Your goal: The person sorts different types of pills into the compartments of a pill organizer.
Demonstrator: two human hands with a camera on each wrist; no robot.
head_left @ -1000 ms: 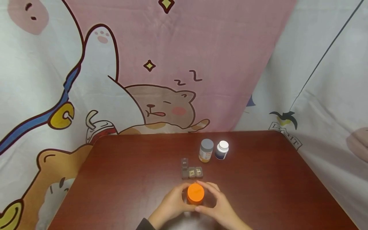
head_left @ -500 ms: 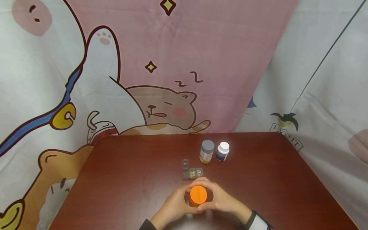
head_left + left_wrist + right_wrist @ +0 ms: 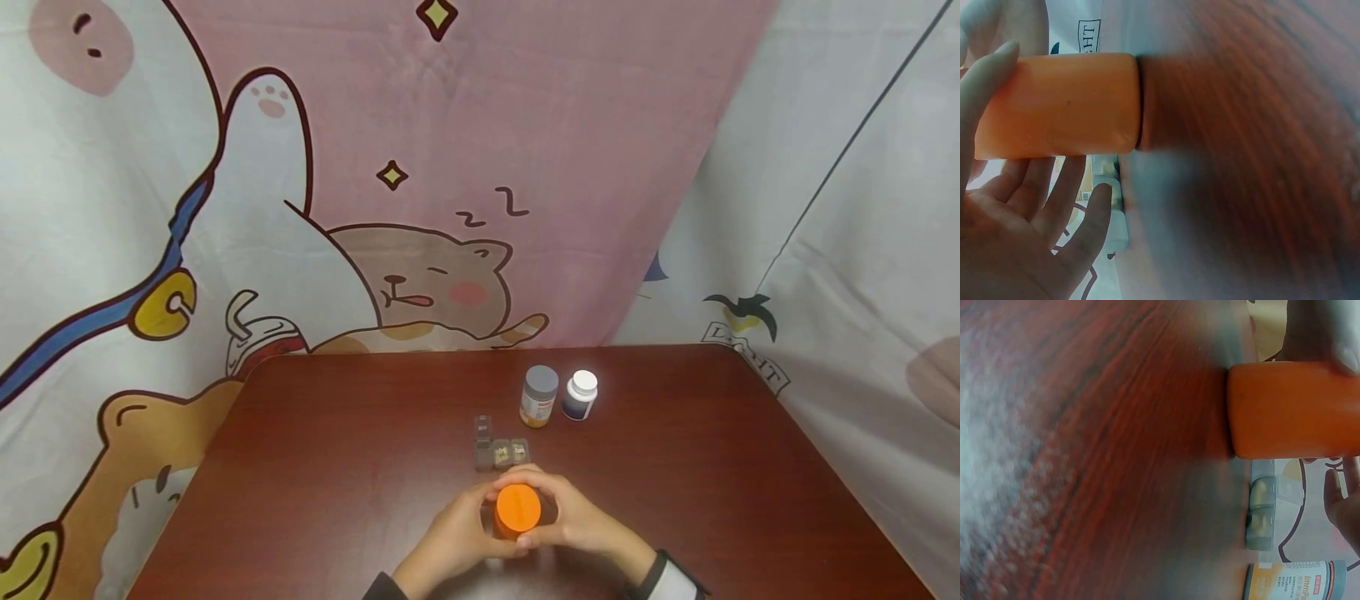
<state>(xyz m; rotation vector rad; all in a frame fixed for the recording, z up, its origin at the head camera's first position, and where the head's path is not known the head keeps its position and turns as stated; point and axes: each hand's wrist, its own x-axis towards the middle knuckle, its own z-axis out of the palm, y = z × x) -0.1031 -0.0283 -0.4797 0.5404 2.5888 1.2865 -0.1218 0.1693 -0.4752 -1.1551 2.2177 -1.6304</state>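
An orange bottle (image 3: 517, 510) with an orange screw cap is held between both hands near the front of the table. My left hand (image 3: 459, 535) curves round its left side, and my right hand (image 3: 576, 515) wraps it from the right, fingers at the far side and thumb at the near side. Both thumbs come close together in front of the bottle. In the left wrist view the smooth orange bottle body (image 3: 1069, 106) stands upright, its base right at the tabletop. Just beyond the hands lies a small clear pill organizer (image 3: 501, 452), its left lid raised and pale pills in two compartments.
Behind the organizer stand a grey-capped supplement jar (image 3: 538, 397) and a smaller white-capped bottle (image 3: 581, 395). The dark red wooden table (image 3: 337, 467) ends at a printed cartoon curtain (image 3: 585, 167).
My right hand has come further round the far side of the bottle, its cuff now in view. The bottle has shifted slightly right. Over the last half second almost nothing moves.
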